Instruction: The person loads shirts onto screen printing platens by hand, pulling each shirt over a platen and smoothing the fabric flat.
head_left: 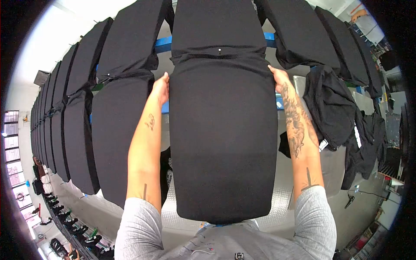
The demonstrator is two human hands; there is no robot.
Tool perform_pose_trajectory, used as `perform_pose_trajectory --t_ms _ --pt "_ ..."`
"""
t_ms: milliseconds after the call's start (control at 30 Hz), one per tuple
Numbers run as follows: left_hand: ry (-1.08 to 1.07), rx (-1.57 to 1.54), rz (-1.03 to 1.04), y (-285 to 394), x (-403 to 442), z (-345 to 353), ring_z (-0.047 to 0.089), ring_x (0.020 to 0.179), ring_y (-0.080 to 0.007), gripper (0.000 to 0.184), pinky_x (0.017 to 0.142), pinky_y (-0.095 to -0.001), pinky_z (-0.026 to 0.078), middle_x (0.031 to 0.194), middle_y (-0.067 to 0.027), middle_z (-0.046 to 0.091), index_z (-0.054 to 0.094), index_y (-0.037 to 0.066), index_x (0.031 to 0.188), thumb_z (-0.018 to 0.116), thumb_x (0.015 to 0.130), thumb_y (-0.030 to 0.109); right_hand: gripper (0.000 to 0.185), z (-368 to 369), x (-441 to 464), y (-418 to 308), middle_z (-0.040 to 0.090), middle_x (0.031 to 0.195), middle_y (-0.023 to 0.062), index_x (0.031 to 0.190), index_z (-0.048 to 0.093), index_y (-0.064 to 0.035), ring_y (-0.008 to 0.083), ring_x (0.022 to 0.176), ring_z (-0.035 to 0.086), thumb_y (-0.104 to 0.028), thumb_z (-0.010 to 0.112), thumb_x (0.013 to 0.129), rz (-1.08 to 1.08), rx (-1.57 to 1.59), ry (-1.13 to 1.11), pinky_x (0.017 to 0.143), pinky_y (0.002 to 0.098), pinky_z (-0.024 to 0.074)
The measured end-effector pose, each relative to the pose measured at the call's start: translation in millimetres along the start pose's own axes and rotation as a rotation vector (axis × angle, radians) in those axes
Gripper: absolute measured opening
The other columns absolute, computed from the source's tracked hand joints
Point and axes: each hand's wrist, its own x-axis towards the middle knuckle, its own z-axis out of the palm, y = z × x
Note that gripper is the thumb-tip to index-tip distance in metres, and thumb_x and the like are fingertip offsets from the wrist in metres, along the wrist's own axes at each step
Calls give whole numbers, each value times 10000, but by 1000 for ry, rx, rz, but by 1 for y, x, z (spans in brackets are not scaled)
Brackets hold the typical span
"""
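A black shirt [223, 130] is stretched flat over a long board with rounded corners, straight in front of me. My left hand [161, 89] is at its left edge, thumb pointing up, with the other fingers mostly hidden at the side. On the opposite edge, slightly higher, my right hand [279, 77] grips the shirt's side, its lower fingers out of sight. Folds run across the cloth just beyond my hands. Past them lies another black cloth-covered board [219, 24], with a small white dot near its hem.
More black-covered boards [121, 130] stand in a row to the left, and others [299, 34] at upper right. A loose heap of black garments [331, 106] with white labels lies right of my forearm. Blue rails [164, 42] run beneath the boards. Another person's hand [359, 16] shows at far upper right.
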Motion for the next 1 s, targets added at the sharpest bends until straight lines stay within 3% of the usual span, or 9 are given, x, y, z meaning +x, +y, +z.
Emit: perform_pose_trajectory --t_ms 200,333,467,567,600,667,700,833,1000 --pt "90 -65 200 31 26 -9 621 698 -173 160 666 -294 499 809 -91 662 619 22 782 775 756 48 167 -26 13 -40 664 753 34 769 679 -41 140 659 583 -189 730 828 -392 -418 -8 649 307 479" --pt "311 314 417 -6 53 -17 570 645 -134 221 639 -281 475 765 -40 645 611 23 796 782 786 161 320 -29 42 -5 681 772 96 866 702 -52 174 741 645 -365 721 805 -557 -1054 480 737 330 488" --pt "379 313 560 -43 9 -34 466 607 -73 266 566 -248 395 689 30 526 558 55 830 650 908 292 322 -34 -42 30 684 855 60 1013 664 -50 148 768 619 -353 612 915 -816 -731 369 717 303 488" --pt "242 237 231 -84 -86 -50 410 566 -92 289 528 -252 341 640 37 463 593 67 880 547 955 342 320 -71 -116 102 633 926 -5 1096 628 -44 121 824 583 -327 535 979 -338 -359 207 743 276 476" --pt "129 199 93 -111 -100 -72 521 696 -126 302 612 -295 431 788 -4 573 608 70 978 521 959 358 353 -83 -130 133 623 1036 13 1158 600 -43 125 923 574 -340 515 987 -442 -318 100 809 284 472" --pt "78 -64 -340 -127 -147 -61 536 1135 -241 422 933 -427 451 1230 -110 579 548 65 1246 506 954 366 383 -88 -167 153 606 1162 58 1247 543 -15 152 1025 578 -292 509 984 43 -42 -30 847 303 484" --pt "-67 -84 -381 -162 -143 -85 569 1086 -241 414 892 -421 480 1188 -108 600 557 54 1231 510 955 360 384 -98 -171 171 616 1139 68 1245 543 -6 158 990 594 -274 528 971 157 -64 -19 817 302 496" --pt "-74 -140 -229 -178 -157 -88 635 867 -178 242 730 -340 526 991 -91 664 608 41 1125 539 958 202 358 -100 -172 182 648 1008 66 1195 569 6 151 839 624 -234 585 929 140 -70 27 722 295 519" --pt "358 607 173 -214 -131 -115 570 708 -144 138 673 -317 481 753 -42 613 603 15 976 580 930 144 217 -135 -138 202 635 904 16 1103 605 -4 101 782 590 -129 571 929 -13 -261 92 700 262 492"
